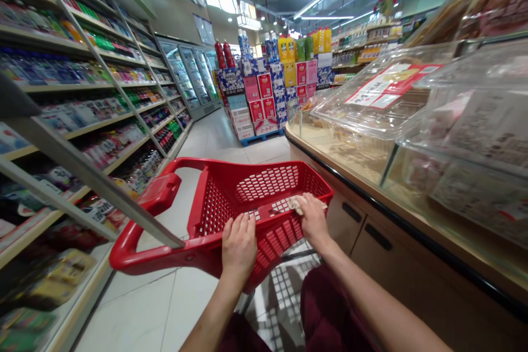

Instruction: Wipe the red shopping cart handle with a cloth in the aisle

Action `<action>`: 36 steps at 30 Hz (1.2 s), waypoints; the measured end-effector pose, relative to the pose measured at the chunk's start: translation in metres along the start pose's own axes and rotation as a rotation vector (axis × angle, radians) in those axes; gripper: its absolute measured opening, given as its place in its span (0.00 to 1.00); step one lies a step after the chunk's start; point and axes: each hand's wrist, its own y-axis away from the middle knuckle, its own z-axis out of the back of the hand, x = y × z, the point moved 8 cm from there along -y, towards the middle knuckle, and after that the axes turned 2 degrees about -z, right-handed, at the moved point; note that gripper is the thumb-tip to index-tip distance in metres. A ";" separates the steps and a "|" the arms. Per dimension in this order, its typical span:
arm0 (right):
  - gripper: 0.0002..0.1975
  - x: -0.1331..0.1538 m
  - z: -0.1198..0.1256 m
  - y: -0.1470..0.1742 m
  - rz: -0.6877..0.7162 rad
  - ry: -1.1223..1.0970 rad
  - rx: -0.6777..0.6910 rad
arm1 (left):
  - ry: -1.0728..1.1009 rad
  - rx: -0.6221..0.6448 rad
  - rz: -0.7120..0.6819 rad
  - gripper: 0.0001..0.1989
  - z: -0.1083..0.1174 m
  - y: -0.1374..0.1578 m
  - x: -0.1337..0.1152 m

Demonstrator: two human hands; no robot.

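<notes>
A red plastic shopping cart (202, 256) with perforated walls stands right in front of me, its handle end to the left. My left hand (240, 242) is closed over the near rim, fingertips bent to the inner side. Further right along that rim, my right hand (312, 221) holds a crumpled off-white cloth (296, 205) against the cart's inside near its right end. Part of the cloth is hidden under the fingers. Through the holes of the basket, bits of the pale floor show.
Drink shelves (103, 88) line the left side, with a grey metal pole (103, 187) slanting before them. At right, a display counter (358, 176) bears clear plastic food boxes (383, 93). Stacked drink cartons (264, 99) stand ahead on a blue pallet (262, 137); glass-door fridges (190, 74) are behind.
</notes>
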 end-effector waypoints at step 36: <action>0.26 -0.033 0.003 -0.010 -0.116 0.038 0.079 | 0.031 -0.054 -0.007 0.24 -0.004 0.013 -0.014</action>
